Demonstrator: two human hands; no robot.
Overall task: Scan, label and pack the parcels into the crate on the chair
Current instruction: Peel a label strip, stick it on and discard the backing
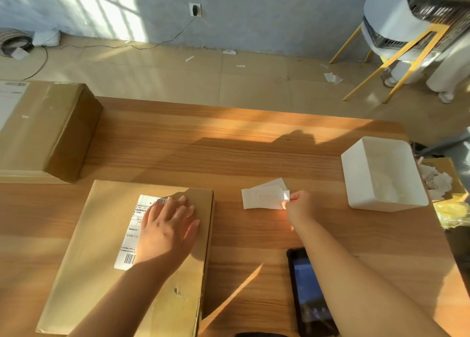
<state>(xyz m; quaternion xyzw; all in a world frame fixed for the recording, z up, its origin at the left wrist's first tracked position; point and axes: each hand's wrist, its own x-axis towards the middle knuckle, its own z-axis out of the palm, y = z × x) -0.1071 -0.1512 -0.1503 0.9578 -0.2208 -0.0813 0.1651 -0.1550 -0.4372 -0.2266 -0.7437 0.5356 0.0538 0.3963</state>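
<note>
On the pale wooden surface (229, 145), a flat brown cardboard parcel (101, 273) lies at the near left. A white printed shipping label with barcodes (132, 235) is on its top face. The left hand (169, 224) lies palm-down on the right part of that label, its fingers (183, 204) straight and slightly spread, pressing flat on label and cardboard.

To the right of the parcel, the right hand (297, 205) pinches the right edge of a few white paper sheets (262, 196) between thumb and curled fingers (292, 198). The sheets are low over the surface; whether they touch it is not clear.

A white rectangular plastic bin (356, 179) stands at the right, just beyond that hand. A black-cased tablet with a lit screen (309, 293) lies at the near right, partly under the right forearm. A larger brown cardboard box (50, 128) sits at the far left. Beyond the surface, at the far right, a dark slatted crate (437, 8) rests on a yellow-legged chair (407, 49).
</note>
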